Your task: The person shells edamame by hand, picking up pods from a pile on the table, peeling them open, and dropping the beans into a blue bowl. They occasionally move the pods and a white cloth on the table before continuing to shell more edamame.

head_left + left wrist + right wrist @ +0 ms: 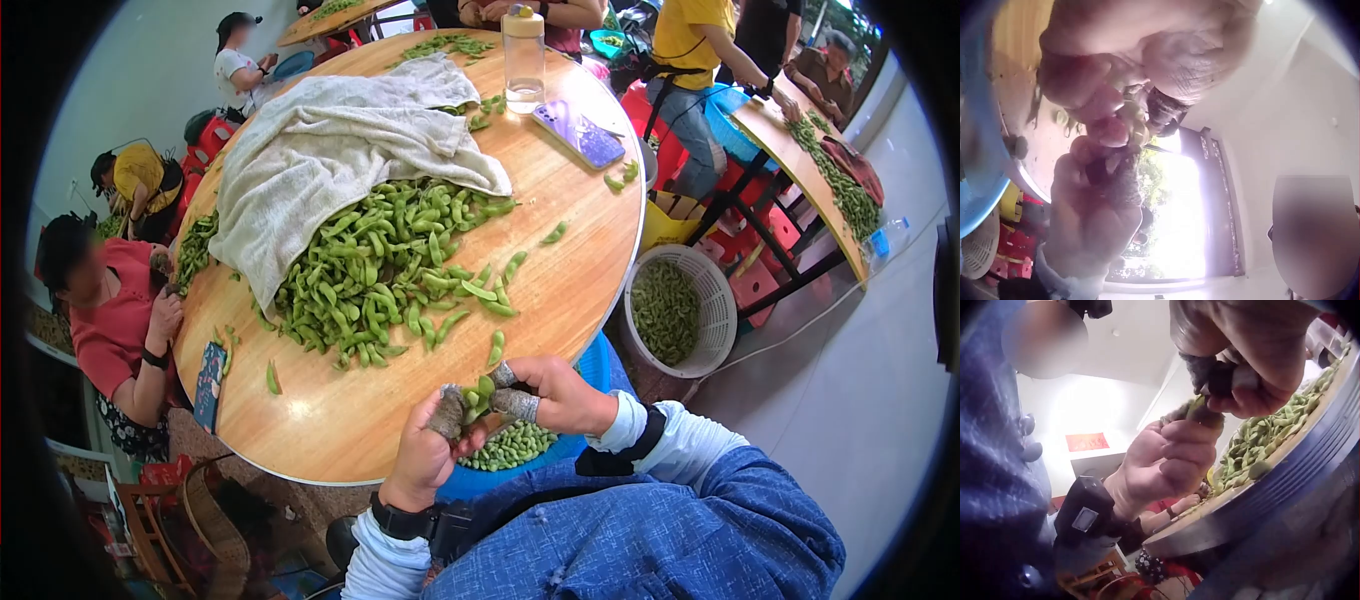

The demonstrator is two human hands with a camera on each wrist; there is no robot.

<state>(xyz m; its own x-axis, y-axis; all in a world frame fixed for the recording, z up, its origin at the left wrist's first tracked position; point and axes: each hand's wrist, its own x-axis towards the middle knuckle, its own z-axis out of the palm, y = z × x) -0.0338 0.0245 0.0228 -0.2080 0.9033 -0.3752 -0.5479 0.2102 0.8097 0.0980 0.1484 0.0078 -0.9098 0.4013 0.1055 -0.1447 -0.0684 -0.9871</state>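
Note:
Above a blue basin of shelled green beans, at the near edge of the round table, both hands meet. The left hand holds green pods between its wrapped thumb and curled fingers. Grey wrappings cover the thumb and finger of the right hand, which pinches at the same pods from the right. In the right wrist view, the left hand curls round a pod and the right hand touches its tip. The left wrist view shows the fingers close together, the pod partly hidden.
A pod heap lies partly under a cloth on the table. A bottle and phone stand and lie beyond. A white basket is on the floor at right. Several people work around.

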